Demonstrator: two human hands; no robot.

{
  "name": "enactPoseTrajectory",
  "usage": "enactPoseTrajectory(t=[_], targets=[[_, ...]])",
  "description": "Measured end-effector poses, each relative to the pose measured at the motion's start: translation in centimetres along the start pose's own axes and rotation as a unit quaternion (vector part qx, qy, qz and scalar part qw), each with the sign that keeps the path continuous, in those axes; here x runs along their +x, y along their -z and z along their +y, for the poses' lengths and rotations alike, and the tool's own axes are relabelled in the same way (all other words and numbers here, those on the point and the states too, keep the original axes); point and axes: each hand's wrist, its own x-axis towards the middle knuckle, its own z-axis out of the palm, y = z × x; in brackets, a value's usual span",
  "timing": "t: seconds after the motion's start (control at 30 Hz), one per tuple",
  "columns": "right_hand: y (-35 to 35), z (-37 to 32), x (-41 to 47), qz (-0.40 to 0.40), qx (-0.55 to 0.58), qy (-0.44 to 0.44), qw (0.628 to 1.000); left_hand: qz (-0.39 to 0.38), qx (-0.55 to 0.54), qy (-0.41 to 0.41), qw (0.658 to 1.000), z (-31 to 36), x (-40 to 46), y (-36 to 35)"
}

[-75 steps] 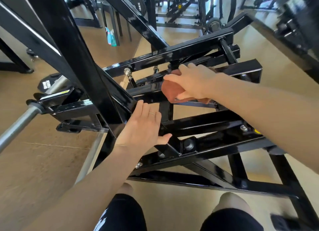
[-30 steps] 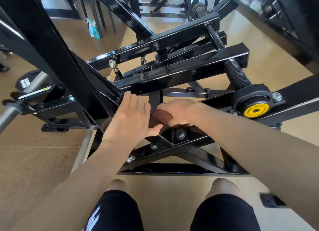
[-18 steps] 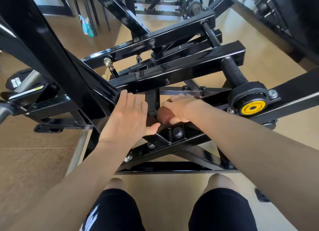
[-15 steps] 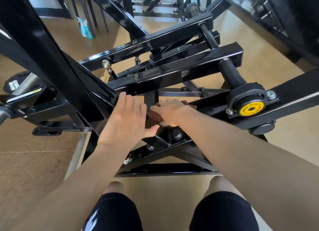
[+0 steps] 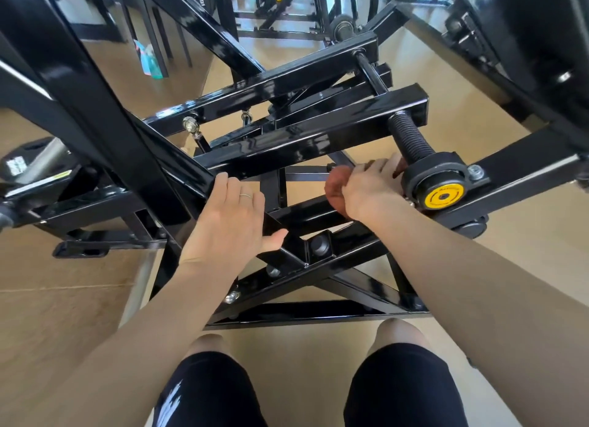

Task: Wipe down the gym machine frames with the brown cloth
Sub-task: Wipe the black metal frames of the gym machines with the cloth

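**Cloth shifts right, up to the yellow-capped pivot**

R hand (image 5: 371, 189) w/ the brown cloth (image 5: 334, 192) has moved right along the lower frame bar (image 5: 306, 214). Half a sec ago it sat at the centre junction, just beside the L hand; now it's up against the black pivot housing (image 5: 436, 179) w/ the yellow cap (image 5: 443, 196), under the threaded rod (image 5: 409, 138). Judging by that, the centre joint is wiped and the stroke is working outward; plenty of frame left, so task is prob mid-way at best.

Grip: R fingers curled round the bunched cloth, clenched on it. L hand (image 5: 229, 219) hasn't budged: flat, fingers straight, ring showing, resting on the diagonal beam (image 5: 127, 139) as a brace, grasping nothing.

Materials: gloss-black painted steel, square-section tubes, hard edges, bright reflections. Bolts + nuts bare metal. Rod ribbed/coiled. Cloth soft, matte, rust-brown, wadded into a lump. Floor (image 5: 63, 315) tan, smooth.
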Motion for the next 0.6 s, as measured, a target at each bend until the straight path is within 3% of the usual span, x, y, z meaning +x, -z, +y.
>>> enactPoseTrajectory(t=[0.13, 0.37, 0.6], targets=[[-1.1, -1.4, 2.2, 0.011, 0.026, 0.023, 0.999, -0.002, -0.003, -0.004, 1.0, 0.1, 0.0, -0.3], [-3.0, -9.0, 4.7, 0.06, 0.082, 0.31, 0.945, -0.008, 0.0, -0.006, 1.0, 0.1, 0.0, -0.2], [-2.9, -9.8, 7.8, 0.116, 0.049, 0.409, 0.904, -0.019, 0.001, 0.001, 1.0, 0.1, 0.2, -0.2]])
